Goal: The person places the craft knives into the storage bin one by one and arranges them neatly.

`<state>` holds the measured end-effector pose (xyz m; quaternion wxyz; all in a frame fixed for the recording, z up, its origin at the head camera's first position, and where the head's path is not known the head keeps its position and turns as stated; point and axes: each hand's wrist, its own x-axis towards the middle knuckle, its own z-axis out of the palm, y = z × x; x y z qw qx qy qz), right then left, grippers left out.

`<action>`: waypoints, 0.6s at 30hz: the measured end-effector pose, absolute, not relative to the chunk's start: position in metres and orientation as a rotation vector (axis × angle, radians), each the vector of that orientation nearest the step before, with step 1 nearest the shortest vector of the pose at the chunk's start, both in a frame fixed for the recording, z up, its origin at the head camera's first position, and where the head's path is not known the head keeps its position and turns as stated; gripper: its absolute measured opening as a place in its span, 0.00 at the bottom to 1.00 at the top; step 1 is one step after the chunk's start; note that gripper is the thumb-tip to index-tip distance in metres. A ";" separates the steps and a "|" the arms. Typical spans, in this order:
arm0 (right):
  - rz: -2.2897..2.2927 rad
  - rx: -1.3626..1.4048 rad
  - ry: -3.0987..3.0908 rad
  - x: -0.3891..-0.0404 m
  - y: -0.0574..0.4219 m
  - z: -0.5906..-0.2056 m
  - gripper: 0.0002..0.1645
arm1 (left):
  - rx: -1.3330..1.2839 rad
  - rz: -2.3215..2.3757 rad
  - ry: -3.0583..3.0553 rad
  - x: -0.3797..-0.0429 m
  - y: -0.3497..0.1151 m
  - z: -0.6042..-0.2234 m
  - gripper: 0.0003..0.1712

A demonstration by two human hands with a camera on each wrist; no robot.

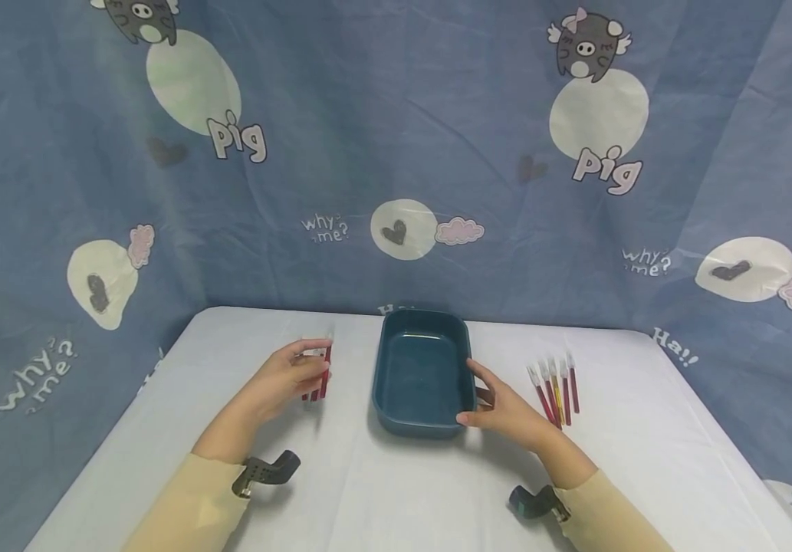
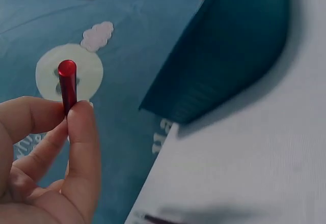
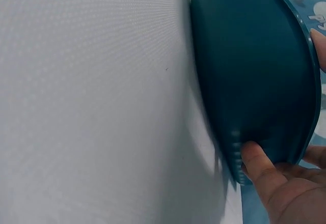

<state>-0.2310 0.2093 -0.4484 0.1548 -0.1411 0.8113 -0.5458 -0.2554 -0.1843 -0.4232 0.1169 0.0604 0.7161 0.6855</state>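
My left hand (image 1: 284, 381) has its grip pinched narrow on a red pen (image 2: 67, 84): in the left wrist view thumb and forefinger squeeze its barrel, and its round red end stands clear above the fingertips (image 2: 81, 113). From the head view I see that hand holds the pen just left of the teal tray (image 1: 396, 414), above the worktop (image 1: 382, 491); red barrels show behind the fingers there, but I cannot tell whether more than one pen is in the pinch. My right hand (image 1: 506, 410) sits on the tray's right side, near its front corner; the thumb (image 3: 260, 168) presses against the ribbed outer wall while the other fingers reach along the rim, so the grip is clasped on the tray's edge. The tray itself rests flat on the worktop, about in the middle, long side running away from me, and its inside shows only bare teal bottom. Just right of my right hand lies a loose row of pens (image 1: 556, 389) on the white cover, mostly red with one yellowish one, fanned slightly, tips pointing away from me, apart from the tray. Behind the worktop hangs a blue cloth (image 1: 396, 138) printed with cartoon pigs, pale circles and words.
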 end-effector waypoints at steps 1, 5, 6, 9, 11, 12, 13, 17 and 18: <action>-1.563 -0.401 2.323 -0.231 0.209 -0.448 0.63 | 0.183 2.015 2.085 -0.256 -0.182 -0.422 0.32; -1.558 -0.394 2.331 -0.231 0.209 -0.449 0.63 | 0.197 2.049 2.032 -0.259 -0.170 -0.419 0.32; -1.556 -0.392 2.332 -0.231 0.209 -0.449 0.63 | 0.199 2.060 2.016 -0.260 -0.167 -0.419 0.31; -1.564 -0.388 2.323 -0.231 0.208 -0.449 0.63 | 0.207 2.079 1.968 -0.263 -0.157 -0.418 0.32; -1.569 -0.383 2.316 -0.232 0.208 -0.450 0.63 | 0.207 2.083 1.948 -0.265 -0.151 -0.417 0.32; -1.568 -0.380 2.316 -0.232 0.208 -0.450 0.63 | 0.204 2.087 1.942 -0.266 -0.147 -0.417 0.32; -1.571 -0.376 2.314 -0.232 0.209 -0.450 0.63 | 0.201 2.092 1.937 -0.267 -0.144 -0.416 0.32; -1.570 -0.378 2.317 -0.231 0.209 -0.449 0.63 | 0.197 2.129 1.903 -0.274 -0.129 -0.414 0.32; -1.570 -0.381 2.316 -0.231 0.209 -0.449 0.63 | 0.195 2.138 1.890 -0.275 -0.125 -0.413 0.31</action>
